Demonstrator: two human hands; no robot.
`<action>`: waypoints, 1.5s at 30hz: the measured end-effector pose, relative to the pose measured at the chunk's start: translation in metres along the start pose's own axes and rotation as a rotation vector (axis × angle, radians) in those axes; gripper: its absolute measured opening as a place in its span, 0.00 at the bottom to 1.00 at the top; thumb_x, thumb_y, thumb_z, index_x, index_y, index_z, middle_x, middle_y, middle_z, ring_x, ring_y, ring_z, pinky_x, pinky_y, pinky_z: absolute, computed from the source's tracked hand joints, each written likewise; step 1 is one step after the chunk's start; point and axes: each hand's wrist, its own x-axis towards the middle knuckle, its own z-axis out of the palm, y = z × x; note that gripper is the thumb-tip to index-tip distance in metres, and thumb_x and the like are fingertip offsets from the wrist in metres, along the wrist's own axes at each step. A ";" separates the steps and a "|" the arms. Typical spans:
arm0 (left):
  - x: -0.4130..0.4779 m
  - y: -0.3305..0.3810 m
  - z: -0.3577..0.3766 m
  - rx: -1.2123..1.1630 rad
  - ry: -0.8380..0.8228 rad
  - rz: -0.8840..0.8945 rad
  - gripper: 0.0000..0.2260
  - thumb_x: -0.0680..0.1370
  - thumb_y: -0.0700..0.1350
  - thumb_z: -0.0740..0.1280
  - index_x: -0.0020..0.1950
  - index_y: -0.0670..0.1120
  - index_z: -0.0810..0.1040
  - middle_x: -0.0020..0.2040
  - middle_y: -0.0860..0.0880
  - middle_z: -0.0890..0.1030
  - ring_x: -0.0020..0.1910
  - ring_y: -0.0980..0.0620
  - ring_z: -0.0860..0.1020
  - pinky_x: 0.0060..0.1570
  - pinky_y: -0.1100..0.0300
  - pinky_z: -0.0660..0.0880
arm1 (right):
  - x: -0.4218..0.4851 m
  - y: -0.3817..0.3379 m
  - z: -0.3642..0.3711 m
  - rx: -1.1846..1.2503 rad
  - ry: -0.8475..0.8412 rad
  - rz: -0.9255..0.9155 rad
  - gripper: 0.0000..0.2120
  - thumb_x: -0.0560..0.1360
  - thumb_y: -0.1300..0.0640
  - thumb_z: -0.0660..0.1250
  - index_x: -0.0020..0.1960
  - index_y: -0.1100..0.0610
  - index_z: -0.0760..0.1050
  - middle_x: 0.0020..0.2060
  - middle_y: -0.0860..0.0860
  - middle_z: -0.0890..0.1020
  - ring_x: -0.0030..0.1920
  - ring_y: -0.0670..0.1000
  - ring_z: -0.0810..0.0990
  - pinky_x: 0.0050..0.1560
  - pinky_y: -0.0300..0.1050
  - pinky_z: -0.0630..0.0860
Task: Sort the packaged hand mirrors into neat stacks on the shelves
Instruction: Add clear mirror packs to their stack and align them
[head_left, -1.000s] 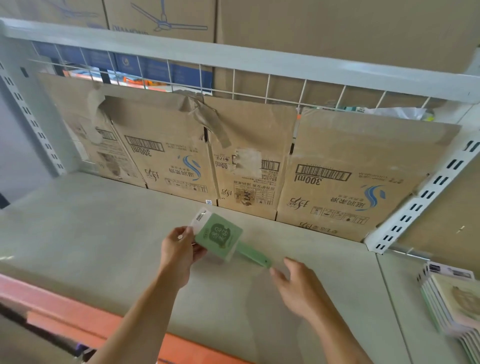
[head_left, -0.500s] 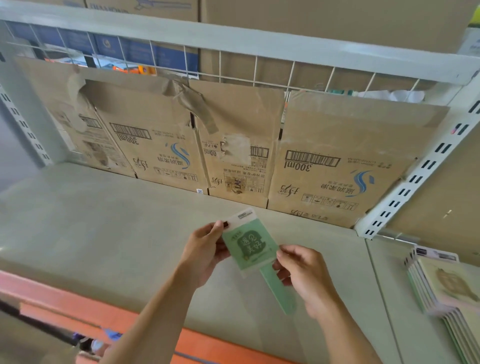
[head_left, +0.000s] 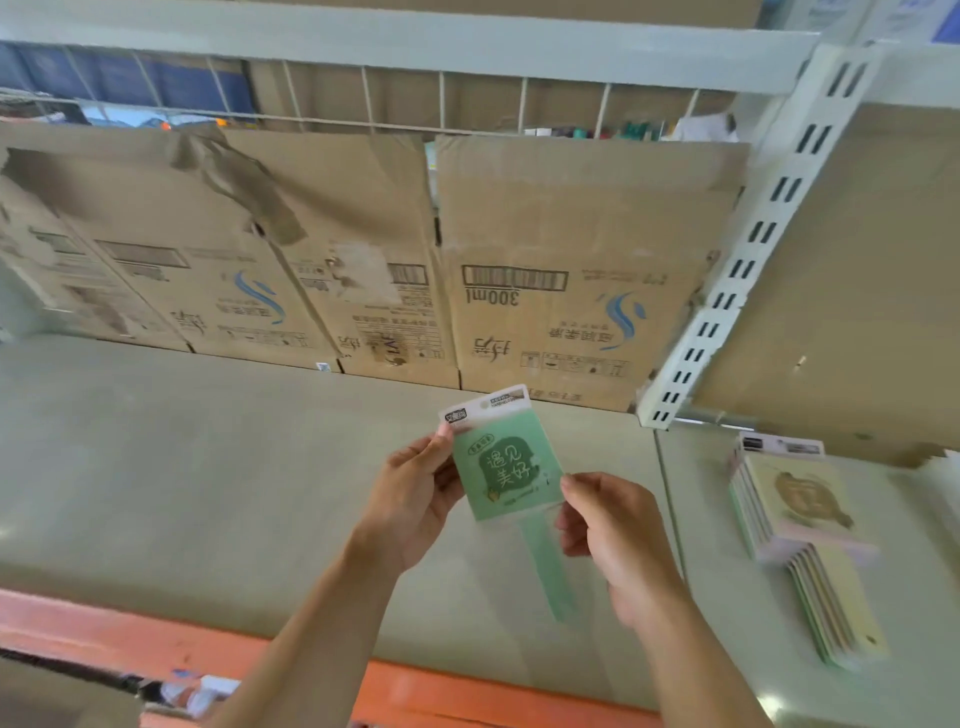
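Note:
A green packaged hand mirror (head_left: 506, 462) with a white header card and a long green handle is held upright above the grey shelf (head_left: 208, 467). My left hand (head_left: 415, 493) pinches its left edge near the top. My right hand (head_left: 613, 535) grips its lower right corner, beside the handle. On the neighbouring shelf section to the right lies a stack of packaged hand mirrors (head_left: 795, 519), cream and green, handles pointing toward me.
Flattened cardboard boxes (head_left: 566, 270) line the back of the shelf under a wire grid. A white slotted upright (head_left: 727, 291) divides the two shelf sections. An orange front rail (head_left: 130, 639) runs along the near edge.
The mirror has turned from lying tilted with its handle to the right to upright with the handle down. My right hand has taken hold of it, and the view has shifted right.

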 end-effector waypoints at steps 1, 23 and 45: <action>0.000 -0.005 0.008 -0.001 0.003 0.000 0.13 0.82 0.42 0.57 0.50 0.38 0.80 0.41 0.42 0.84 0.37 0.51 0.83 0.36 0.61 0.81 | -0.001 0.000 -0.009 -0.020 -0.010 -0.014 0.09 0.77 0.60 0.65 0.39 0.63 0.77 0.25 0.53 0.77 0.24 0.50 0.72 0.28 0.42 0.72; -0.019 -0.095 0.161 0.452 -0.231 0.000 0.13 0.80 0.36 0.61 0.47 0.47 0.84 0.45 0.48 0.85 0.41 0.51 0.82 0.45 0.57 0.79 | 0.001 -0.004 -0.175 -0.084 0.242 -0.298 0.12 0.78 0.59 0.64 0.36 0.57 0.77 0.23 0.50 0.77 0.26 0.46 0.73 0.33 0.47 0.71; -0.011 -0.157 0.209 1.319 -0.262 0.550 0.08 0.77 0.44 0.65 0.53 0.54 0.79 0.34 0.57 0.72 0.32 0.62 0.69 0.32 0.69 0.64 | 0.020 0.012 -0.256 -0.273 0.240 -0.355 0.16 0.78 0.60 0.63 0.37 0.43 0.79 0.29 0.47 0.81 0.29 0.47 0.77 0.34 0.46 0.72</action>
